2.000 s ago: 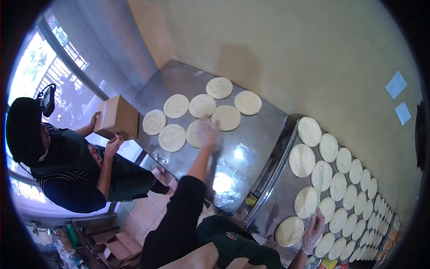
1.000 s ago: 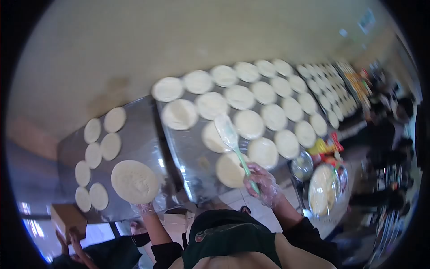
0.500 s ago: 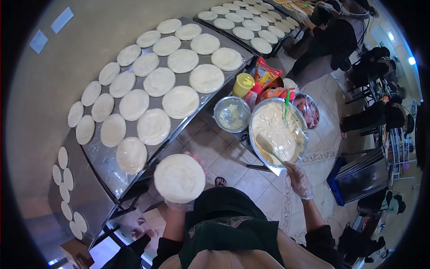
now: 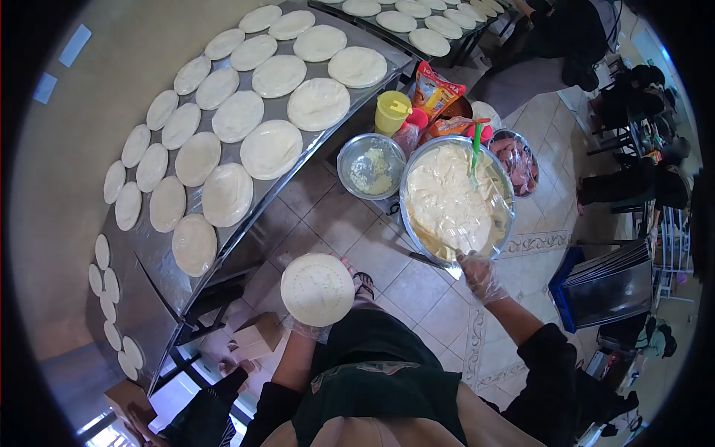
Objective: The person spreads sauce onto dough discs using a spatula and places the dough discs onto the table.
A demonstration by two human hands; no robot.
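My left hand (image 4: 307, 330), in a clear plastic glove, is closed under a round flat dough base (image 4: 318, 290) whose top is dotted with small holes. The base hides most of its fingers. Gloved as well, my right hand (image 4: 482, 277) grips a spoon at the near rim of a large metal bowl (image 4: 406, 197). Only a little of the spoon shows, its head sunk in the pale creamy mixture (image 4: 450, 197). A green-handled utensil (image 4: 476, 145) stands in the far side of that mixture.
Left of the bowl sits a smaller bowl (image 4: 345, 182) with white shreds. Behind are a yellow cup (image 4: 391, 112) and a red packet (image 4: 436, 91). A metal table (image 4: 246, 211) carries rows of coated bases. A bowl of pink meat (image 4: 515, 164) stands right. Other people work beyond.
The held base has moved slightly right and seems lower. My right hand has come in closer to the bowl's near rim, and the spoon lies deeper in the mixture. The whole view has shifted.
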